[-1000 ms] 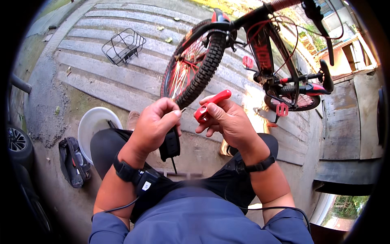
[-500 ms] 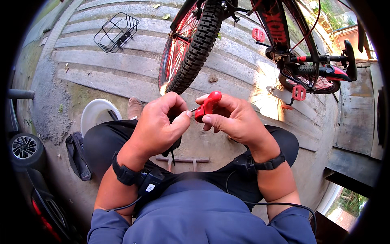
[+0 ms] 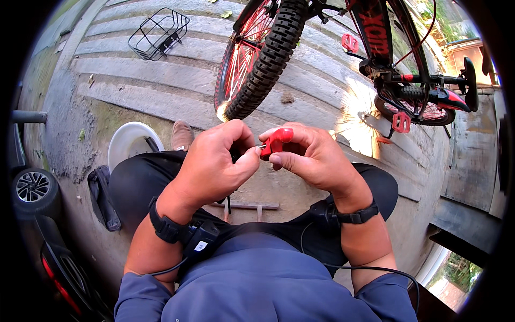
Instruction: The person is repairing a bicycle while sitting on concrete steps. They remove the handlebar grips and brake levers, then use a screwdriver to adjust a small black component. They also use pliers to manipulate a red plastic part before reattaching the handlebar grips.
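My right hand (image 3: 316,158) grips a small glossy red part (image 3: 279,138) with a rounded knob, thumb and fingers on either side of it. Facing it, my left hand (image 3: 212,158) is closed in a pinch. A thin metal piece (image 3: 262,146) runs from the left fingertips into the side of the red part; whether it is a screw or a tool tip cannot be made out. The left fingers hide most of it. Just beyond my hands is the knobbly front tyre (image 3: 273,59) of a red and black bicycle (image 3: 375,32).
A black wire basket (image 3: 161,36) lies on the slatted paving at far left. Beside my left knee are a white basin (image 3: 117,144) with a dark object in it and a black bag (image 3: 102,201). Farther left is a car wheel (image 3: 35,189). Wooden boards (image 3: 472,150) stand at right.
The red part has tilted, its knob now pointing more to the right. Both hands stay close together. The surroundings have shifted slightly right in view.
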`<state>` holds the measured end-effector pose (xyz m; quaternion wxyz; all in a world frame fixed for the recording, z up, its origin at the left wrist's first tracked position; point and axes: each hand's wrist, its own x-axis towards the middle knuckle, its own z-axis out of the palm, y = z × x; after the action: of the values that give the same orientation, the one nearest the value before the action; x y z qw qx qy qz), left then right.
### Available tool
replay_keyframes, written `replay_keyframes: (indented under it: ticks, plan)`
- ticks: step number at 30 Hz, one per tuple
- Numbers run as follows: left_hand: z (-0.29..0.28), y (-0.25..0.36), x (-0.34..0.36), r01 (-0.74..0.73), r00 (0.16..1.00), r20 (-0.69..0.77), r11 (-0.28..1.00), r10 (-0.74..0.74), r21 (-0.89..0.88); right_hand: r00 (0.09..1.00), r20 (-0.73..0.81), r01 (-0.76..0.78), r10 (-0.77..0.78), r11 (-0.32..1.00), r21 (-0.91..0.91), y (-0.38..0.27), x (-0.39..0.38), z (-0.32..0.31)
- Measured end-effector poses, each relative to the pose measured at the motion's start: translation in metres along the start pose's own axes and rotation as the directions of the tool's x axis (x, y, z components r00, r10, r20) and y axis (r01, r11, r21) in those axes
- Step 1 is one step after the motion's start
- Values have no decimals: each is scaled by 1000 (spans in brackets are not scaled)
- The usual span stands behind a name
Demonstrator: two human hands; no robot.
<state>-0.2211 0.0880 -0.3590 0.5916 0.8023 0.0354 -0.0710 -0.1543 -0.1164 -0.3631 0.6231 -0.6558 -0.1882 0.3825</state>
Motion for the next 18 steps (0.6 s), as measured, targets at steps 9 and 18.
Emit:
replay_keyframes:
  ticks: [9,18]
  plan:
    - [-3,-6,-2,-102,994,-21,993,103,56,1000,30,-12,11,999,37,3,7,5]
    - [-8,-9,-4,34,996,88,992,-24,-120,992,85,-106,97,988,112,-3,8,4]
